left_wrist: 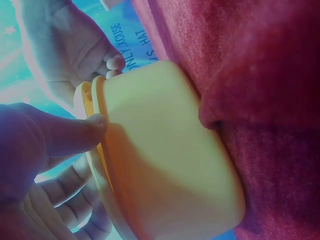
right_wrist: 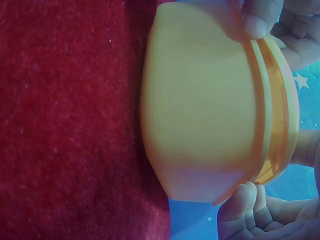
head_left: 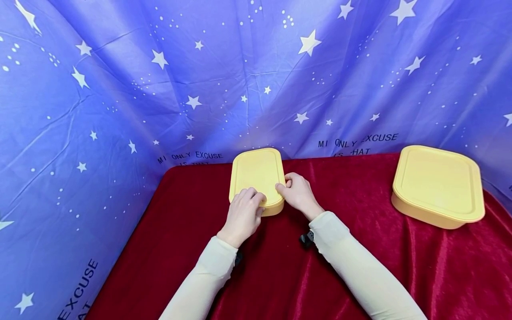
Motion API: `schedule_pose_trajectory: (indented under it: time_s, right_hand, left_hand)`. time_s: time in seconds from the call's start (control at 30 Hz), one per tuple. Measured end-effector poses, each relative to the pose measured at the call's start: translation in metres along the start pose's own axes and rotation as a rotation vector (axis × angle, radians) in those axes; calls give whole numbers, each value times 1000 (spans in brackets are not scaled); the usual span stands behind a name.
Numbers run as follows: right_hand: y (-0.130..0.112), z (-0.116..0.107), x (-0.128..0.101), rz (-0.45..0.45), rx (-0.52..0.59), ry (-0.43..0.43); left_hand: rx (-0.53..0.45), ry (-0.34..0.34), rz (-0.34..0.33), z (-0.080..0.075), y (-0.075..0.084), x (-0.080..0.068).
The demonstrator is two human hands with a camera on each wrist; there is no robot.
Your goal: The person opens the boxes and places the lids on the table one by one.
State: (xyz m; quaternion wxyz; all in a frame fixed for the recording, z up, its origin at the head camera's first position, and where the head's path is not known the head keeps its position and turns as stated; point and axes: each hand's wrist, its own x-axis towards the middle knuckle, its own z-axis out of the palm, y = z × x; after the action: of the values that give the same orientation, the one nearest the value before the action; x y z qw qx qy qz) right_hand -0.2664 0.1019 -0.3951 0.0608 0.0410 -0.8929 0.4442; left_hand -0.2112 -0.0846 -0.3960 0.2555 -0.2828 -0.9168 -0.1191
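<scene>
A yellow lidded box stands upright at the far middle of the table in the head view. Its lid (head_left: 257,171) sits raised along the near right rim, where both wrist views show a gap above the box body (left_wrist: 160,145). My left hand (head_left: 243,215) pinches the lid's near edge, fingers on top and thumb at the rim. At the near right corner, my right hand (head_left: 298,193) grips the lid, thumb on top and curled fingers (right_wrist: 245,197) beneath the edge. The inside of the box is mostly hidden.
A second, wider yellow box (head_left: 440,184) with its lid on stands on the right side of the table. Dark red velvet cloth (head_left: 272,271) covers the table. Behind and to the left hangs a blue curtain (head_left: 224,71) with white stars and lettering.
</scene>
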Motion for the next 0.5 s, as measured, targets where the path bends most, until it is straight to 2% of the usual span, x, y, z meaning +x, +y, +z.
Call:
schedule_pose_trajectory:
  time_s: [0.5]
  right_hand:
    - [0,-2,-2,-26,46,25]
  left_hand:
    - [-3,8,-14,-1,1,0]
